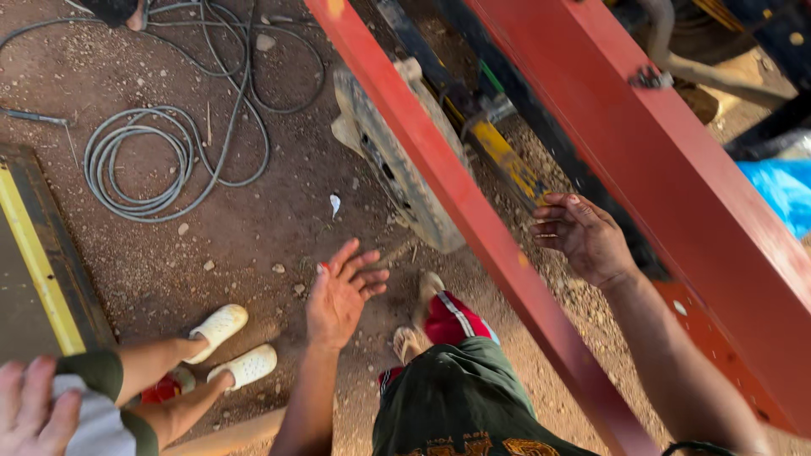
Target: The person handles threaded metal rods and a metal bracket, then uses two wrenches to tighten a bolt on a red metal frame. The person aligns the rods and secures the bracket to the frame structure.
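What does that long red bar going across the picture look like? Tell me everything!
The red bar is a long, straight beam that looks like painted metal. It slants from the top middle down to the bottom right, over the dirt ground. Its paint is chipped in small spots. The left hand is open just left of it, not touching. The right hand is on its other side; whether it touches is unclear.

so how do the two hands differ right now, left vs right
The left hand is spread open over the dirt ground, touching nothing, while the right hand has its fingers curled.
The left hand hangs in free air on the near side of the thin red beam; the right hand sits between that beam and the wide red beam.
Both are bare and hold nothing.
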